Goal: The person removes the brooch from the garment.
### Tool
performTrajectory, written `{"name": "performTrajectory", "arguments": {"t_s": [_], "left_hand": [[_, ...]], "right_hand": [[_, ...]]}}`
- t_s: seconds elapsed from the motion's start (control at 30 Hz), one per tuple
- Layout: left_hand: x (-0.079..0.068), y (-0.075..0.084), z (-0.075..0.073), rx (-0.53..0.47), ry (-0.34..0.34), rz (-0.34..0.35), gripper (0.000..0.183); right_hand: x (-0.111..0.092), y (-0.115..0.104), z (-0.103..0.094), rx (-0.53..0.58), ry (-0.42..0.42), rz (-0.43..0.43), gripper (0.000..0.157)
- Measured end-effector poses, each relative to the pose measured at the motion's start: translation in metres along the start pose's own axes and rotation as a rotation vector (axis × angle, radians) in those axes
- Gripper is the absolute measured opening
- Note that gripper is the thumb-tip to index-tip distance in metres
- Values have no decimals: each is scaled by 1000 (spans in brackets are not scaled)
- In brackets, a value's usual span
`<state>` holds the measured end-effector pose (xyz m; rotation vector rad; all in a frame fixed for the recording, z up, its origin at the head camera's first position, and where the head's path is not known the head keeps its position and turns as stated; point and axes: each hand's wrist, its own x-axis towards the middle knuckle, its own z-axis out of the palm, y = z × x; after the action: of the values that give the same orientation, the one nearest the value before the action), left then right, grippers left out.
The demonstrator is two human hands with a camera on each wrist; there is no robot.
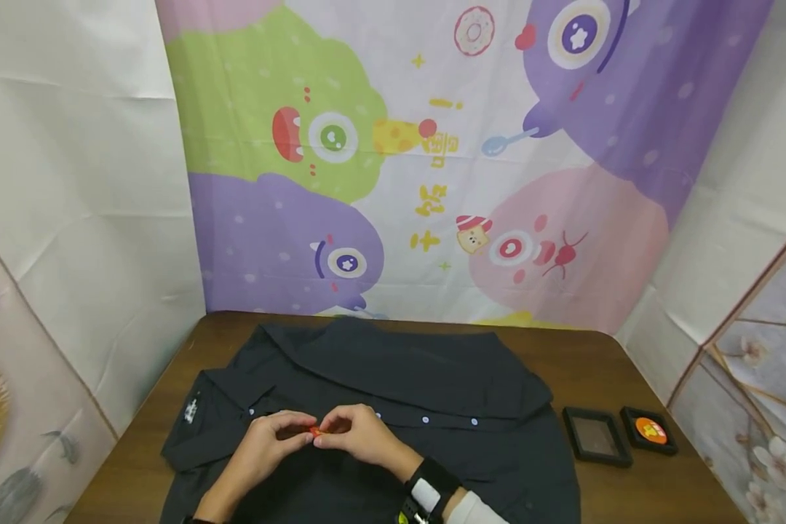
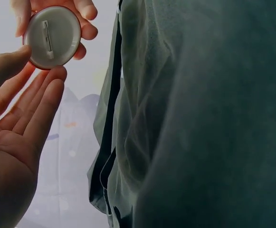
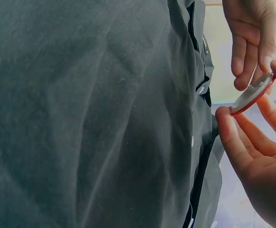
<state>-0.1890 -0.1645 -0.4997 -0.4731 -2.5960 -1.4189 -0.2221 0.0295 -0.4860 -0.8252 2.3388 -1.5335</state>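
A round pin-back badge [image 2: 61,40] with a red rim is held between both hands, over a dark button-up shirt [image 1: 432,466] spread on the table. Its pale metal back, with a pin [image 2: 47,35] running across it, faces the left wrist camera. My left hand [image 1: 268,445] pinches one edge between thumb and fingers. On the opposite edge, the right hand [image 1: 364,437] grips the badge with thumb and fingertips. The right wrist view shows the badge tilted, its red rim lowest. Its front face is mostly hidden.
At the table's right side lies a black square frame [image 1: 602,456] with a see-through window. Beside it is a smaller black case [image 1: 669,442] bearing an orange round badge [image 1: 651,430]. A cartoon-printed cloth [image 1: 419,291] hangs behind the wooden table [image 1: 589,356].
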Motion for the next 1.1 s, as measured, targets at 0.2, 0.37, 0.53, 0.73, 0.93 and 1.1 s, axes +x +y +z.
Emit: {"name": "performTrajectory", "arguments": {"t_s": [0.2, 0.37, 0.53, 0.73, 0.93, 1.1], "left_hand": [[5, 2, 2, -2, -11, -33, 28], [6, 3, 1, 34, -20, -54, 30], [4, 2, 2, 91, -22, -69, 29], [2, 2, 2, 146, -39, -94, 31], [0, 1, 1, 140, -83, -94, 37], [-1, 1, 2, 142, -91, -98, 40]], "right_hand": [[5, 11, -3, -43, 14, -24, 19], [5, 11, -3, -78, 21, -54, 23], [3, 12, -1, -149, 39, -100, 24], [0, 14, 2, -266, 69, -172, 24], [-4, 12, 5, -560, 98, -250, 29], [-6, 11, 6, -616, 107, -254, 30]]}}
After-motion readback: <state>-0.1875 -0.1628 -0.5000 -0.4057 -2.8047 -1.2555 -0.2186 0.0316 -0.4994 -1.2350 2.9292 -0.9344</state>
